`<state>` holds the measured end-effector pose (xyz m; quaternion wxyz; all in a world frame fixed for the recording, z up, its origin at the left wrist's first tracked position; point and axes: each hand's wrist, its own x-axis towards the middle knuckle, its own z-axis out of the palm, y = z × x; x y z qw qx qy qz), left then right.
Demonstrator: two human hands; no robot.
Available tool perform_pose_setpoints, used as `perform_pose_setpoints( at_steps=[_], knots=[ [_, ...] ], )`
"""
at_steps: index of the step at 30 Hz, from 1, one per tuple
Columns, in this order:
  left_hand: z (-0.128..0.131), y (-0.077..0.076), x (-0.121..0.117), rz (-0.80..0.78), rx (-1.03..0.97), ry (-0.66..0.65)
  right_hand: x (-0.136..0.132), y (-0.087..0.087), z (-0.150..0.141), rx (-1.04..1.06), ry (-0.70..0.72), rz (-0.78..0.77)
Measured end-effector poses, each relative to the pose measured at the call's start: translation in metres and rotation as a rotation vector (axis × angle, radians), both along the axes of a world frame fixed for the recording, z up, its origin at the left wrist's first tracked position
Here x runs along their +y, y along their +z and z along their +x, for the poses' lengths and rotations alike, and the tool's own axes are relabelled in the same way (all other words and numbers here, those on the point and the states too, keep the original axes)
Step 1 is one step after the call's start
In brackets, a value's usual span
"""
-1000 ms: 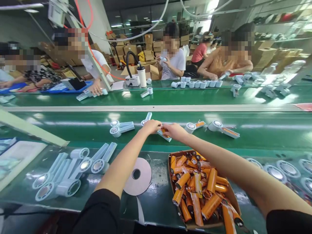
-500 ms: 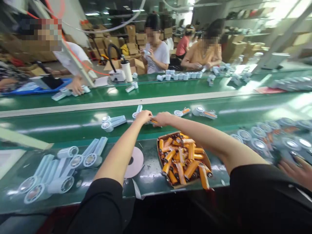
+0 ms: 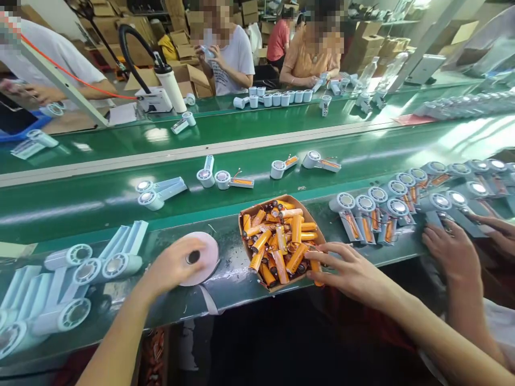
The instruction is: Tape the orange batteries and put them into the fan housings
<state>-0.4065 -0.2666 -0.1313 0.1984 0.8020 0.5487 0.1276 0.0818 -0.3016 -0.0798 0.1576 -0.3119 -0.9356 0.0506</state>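
Observation:
My left hand [image 3: 174, 266] is over the left side of a pale tape roll [image 3: 210, 256] lying flat near the bench edge; its fingers are blurred against the roll. My right hand [image 3: 348, 268] has its thumb and fingers around an orange battery [image 3: 316, 269] at the right rim of an open cardboard box [image 3: 246, 262]. Orange wrapped batteries [image 3: 296, 229] with thin wires are heaped in that box. Beyond it, on the green belt, lies a light-blue handheld fan body [image 3: 241, 183] with an orange battery in its handle.
Light-blue fan bodies [image 3: 120, 265] are piled at the left. Several more with batteries [image 3: 365, 205] line the bench at right, beside a co-worker's hand [image 3: 453, 249]. Other fan bodies lie on the green belt [image 3: 80, 201]. Co-workers sit across it.
Both hands have drawn back from the fan body on the belt, the left to the tape roll, the right to the battery box. The camera view has shifted too.

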Motion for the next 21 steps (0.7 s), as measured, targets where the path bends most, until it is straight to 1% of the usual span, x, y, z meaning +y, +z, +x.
perform_pose_setpoints(
  at_steps=[1, 2, 3, 5, 6, 7, 8, 9, 11, 14, 16, 17, 19, 21],
  knots=[
    [-0.01, -0.004, -0.014, -0.026, 0.061, -0.022, 0.0, -0.009, -0.003, 0.142, -0.016, -0.002],
    [-0.018, -0.008, -0.025, -0.046, 0.128, -0.032, 0.003, -0.015, -0.008, 0.31, -0.044, -0.023],
    [-0.025, -0.011, -0.034, -0.056, 0.189, -0.034, 0.005, -0.016, -0.015, 0.492, -0.101, -0.063],
    [-0.033, -0.016, -0.046, -0.04, 0.27, -0.034, 0.011, -0.011, -0.035, 0.84, -0.275, -0.196],
    [-0.034, -0.018, -0.049, -0.012, 0.282, -0.04, 0.014, -0.006, -0.047, 0.975, -0.356, -0.294],
    [-0.033, -0.017, -0.051, 0.035, 0.278, -0.049, 0.017, 0.0, -0.06, 1.074, -0.418, -0.403],
    [-0.03, -0.015, -0.051, 0.105, 0.261, -0.053, 0.019, 0.007, -0.074, 1.136, -0.447, -0.516],
    [-0.025, -0.011, -0.051, 0.19, 0.235, -0.052, 0.021, 0.013, -0.087, 1.165, -0.438, -0.623],
    [-0.009, 0.004, -0.052, 0.378, 0.162, -0.047, 0.026, 0.022, -0.111, 1.166, -0.364, -0.795],
    [0.022, 0.037, -0.054, 0.606, 0.054, -0.071, 0.031, 0.03, -0.137, 1.157, -0.283, -0.913],
    [0.042, 0.055, -0.057, 0.684, 0.032, -0.086, 0.032, 0.032, -0.145, 1.168, -0.267, -0.93],
    [0.049, 0.061, -0.058, 0.703, 0.038, -0.082, 0.032, 0.033, -0.147, 1.16, -0.27, -0.928],
    [0.058, 0.068, -0.06, 0.723, 0.07, -0.06, 0.032, 0.035, -0.146, 1.107, -0.297, -0.896],
    [0.062, 0.069, -0.061, 0.745, 0.107, -0.045, 0.031, 0.037, -0.143, 1.023, -0.344, -0.827]
  ],
)
